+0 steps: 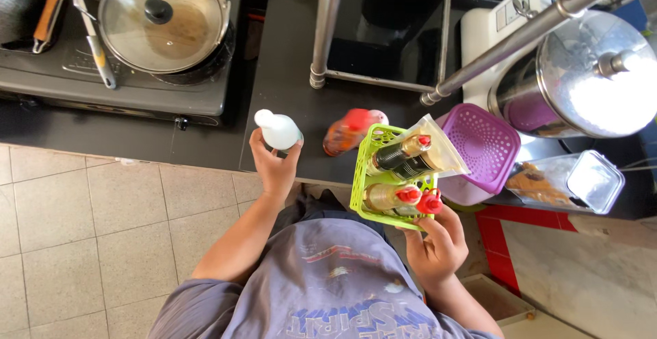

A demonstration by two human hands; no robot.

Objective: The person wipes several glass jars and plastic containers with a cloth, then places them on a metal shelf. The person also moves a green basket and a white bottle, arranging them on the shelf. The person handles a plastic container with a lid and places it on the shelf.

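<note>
My left hand [274, 164] grips a white bottle [277, 129] with a white cap, held at the front edge of the black counter [287, 58]. My right hand [438, 243] holds the near rim of a lime-green plastic basket [361, 181]. Inside the basket lie dark sauce bottles with red caps [400, 154] and a clear plastic bag. A red-capped bottle of orange-red sauce [345, 132] lies on the counter between the white bottle and the basket.
A gas stove [116, 72] with a glass-lidded pot [164, 21] and a ladle stands at left. A purple perforated lid [482, 144], a large steel pot [588, 75], a foil tray [568, 181] and steel rack legs [325, 31] crowd the right. Tiled floor lies below.
</note>
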